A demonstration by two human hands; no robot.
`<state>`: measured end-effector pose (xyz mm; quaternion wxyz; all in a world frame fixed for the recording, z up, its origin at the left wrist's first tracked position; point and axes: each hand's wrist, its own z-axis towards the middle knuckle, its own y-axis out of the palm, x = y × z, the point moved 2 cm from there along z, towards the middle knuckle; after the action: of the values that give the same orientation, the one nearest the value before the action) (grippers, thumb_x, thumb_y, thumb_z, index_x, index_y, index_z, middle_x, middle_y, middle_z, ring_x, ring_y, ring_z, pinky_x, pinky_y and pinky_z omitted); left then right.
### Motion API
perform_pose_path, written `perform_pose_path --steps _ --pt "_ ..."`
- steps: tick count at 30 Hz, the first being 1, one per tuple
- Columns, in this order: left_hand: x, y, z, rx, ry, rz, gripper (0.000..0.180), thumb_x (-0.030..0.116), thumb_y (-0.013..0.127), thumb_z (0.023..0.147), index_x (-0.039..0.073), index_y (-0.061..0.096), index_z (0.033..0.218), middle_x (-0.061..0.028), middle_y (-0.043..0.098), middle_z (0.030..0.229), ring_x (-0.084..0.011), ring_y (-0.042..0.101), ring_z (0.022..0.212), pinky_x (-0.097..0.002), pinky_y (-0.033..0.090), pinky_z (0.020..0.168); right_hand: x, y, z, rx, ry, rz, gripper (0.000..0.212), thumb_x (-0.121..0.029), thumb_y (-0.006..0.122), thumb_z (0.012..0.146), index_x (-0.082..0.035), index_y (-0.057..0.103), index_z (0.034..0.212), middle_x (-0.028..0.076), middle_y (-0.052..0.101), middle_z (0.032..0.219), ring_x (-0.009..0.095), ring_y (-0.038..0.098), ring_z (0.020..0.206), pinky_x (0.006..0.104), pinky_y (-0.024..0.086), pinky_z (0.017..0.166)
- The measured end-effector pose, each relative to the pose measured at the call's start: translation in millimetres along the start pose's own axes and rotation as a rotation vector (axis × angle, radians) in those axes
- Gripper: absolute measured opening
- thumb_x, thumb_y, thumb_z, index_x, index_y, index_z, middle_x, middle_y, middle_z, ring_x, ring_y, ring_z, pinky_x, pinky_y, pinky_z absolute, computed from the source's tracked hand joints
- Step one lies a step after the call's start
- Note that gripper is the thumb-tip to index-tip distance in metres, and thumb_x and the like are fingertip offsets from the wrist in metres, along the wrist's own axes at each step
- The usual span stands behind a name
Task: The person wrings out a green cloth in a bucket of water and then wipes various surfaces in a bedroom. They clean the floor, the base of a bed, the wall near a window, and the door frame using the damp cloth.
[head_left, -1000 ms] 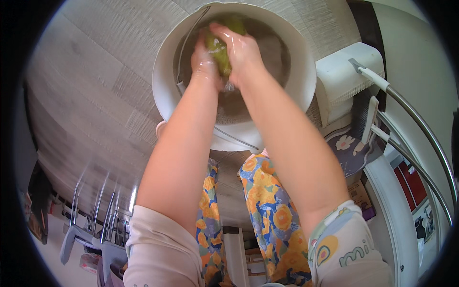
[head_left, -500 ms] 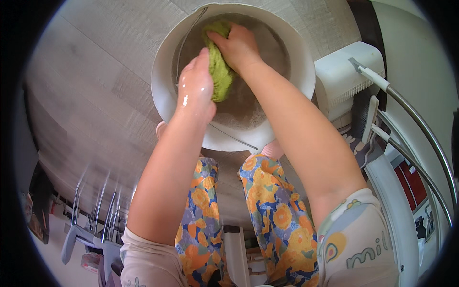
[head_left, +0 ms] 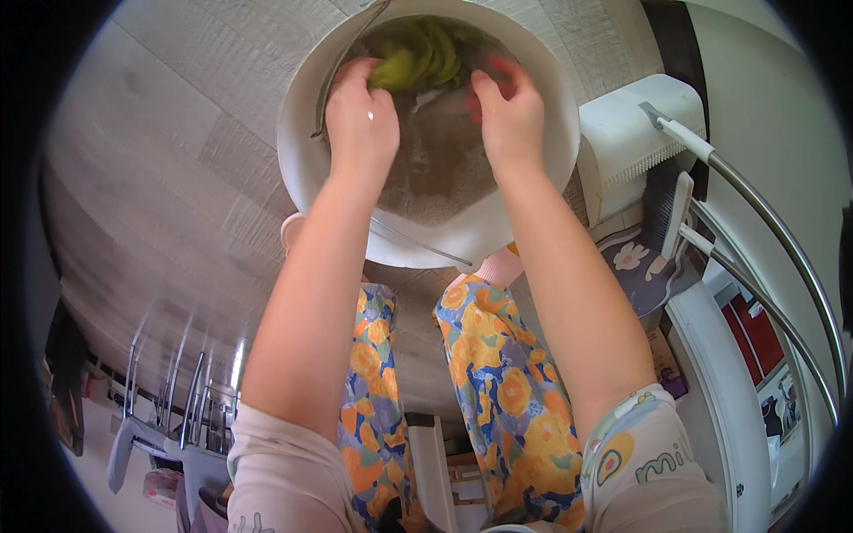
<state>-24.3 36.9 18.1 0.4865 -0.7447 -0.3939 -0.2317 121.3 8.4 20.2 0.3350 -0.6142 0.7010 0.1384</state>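
Note:
A white bucket holds murky brown water. Near its far side a green cloth lies loosely folded and partly under the surface, blurred by motion. My left hand reaches down at the bucket's left, its fingers closed on the cloth's left end; some fingertips are hidden behind the hand. On the other side, my right hand is apart from the cloth, thumb and fingers spread and curved, the tips dipping into the water. Nothing shows in it.
The bucket's wire handle hangs at the near side. To the right stand a white dustpan and a brush with metal poles. A grey rack with metal rods is at lower left. My feet and patterned trousers are just below the bucket.
My hands have moved apart, the right one going right and off the cloth. The bunched cloth has been lowered and spread into the water at the far side.

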Motion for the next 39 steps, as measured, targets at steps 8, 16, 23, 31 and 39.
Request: perform_pose_path --steps 8,16,23,31,39 --pt "53.7 -32.2 -58.8 -0.48 0.077 -0.724 0.032 -0.008 0.034 0.058 -0.002 0.049 0.085 -0.0126 0.054 0.098 -0.021 0.05 0.092 -0.027 0.037 0.084 -8.3 -15.4 -11.5 -0.282 0.509 0.593 0.029 -0.009 0.042 0.079 0.008 0.048 0.102 0.019 0.055 0.095 0.028 0.056 0.088 0.0395 0.046 0.077" --pt "21.1 5.5 -62.0 -0.297 -0.529 -1.16 0.049 0.04 0.037 0.083 0.005 0.043 0.117 -0.0114 0.048 0.115 -0.0237 0.044 0.106 -0.0359 0.032 0.094 -14.4 -17.8 -74.6 -0.405 0.662 0.828 0.028 -0.013 0.038 0.084 0.003 0.052 0.102 0.015 0.056 0.103 0.023 0.056 0.093 0.0354 0.046 0.081" --pt "23.5 25.8 -52.8 -0.536 -0.631 -1.472 0.057 0.05 0.05 0.076 0.001 0.051 0.104 -0.0117 0.056 0.1 -0.0216 0.055 0.087 -0.0331 0.044 0.078 -9.8 -16.1 -73.9 -0.598 0.711 1.044 0.036 -0.033 0.043 0.085 -0.004 0.049 0.105 0.01 0.052 0.108 0.021 0.051 0.101 0.0373 0.042 0.085" --pt "48.5 5.8 -34.6 -0.698 -0.453 -1.182 0.045 0.017 0.054 0.069 0.001 0.046 0.11 -0.0176 0.052 0.106 -0.0256 0.052 0.097 -0.0334 0.045 0.079 -1.6 -10.3 -63.5 -0.855 0.631 0.691 0.04 -0.032 0.054 0.082 -0.005 0.046 0.111 0.009 0.053 0.104 0.025 0.055 0.092 0.0365 0.046 0.078" --pt "47.8 3.8 -18.7 -0.792 -0.46 -1.223 0.022 0.018 0.055 0.081 0.007 0.047 0.098 -0.007 0.049 0.083 -0.0131 0.048 0.069 -0.0259 0.045 0.061 -24.3 -5.6 -52.7 -0.852 0.522 0.304 0.024 -0.017 0.066 0.069 -0.006 0.053 0.085 0.004 0.053 0.075 0.013 0.052 0.062 0.0239 0.043 0.054"
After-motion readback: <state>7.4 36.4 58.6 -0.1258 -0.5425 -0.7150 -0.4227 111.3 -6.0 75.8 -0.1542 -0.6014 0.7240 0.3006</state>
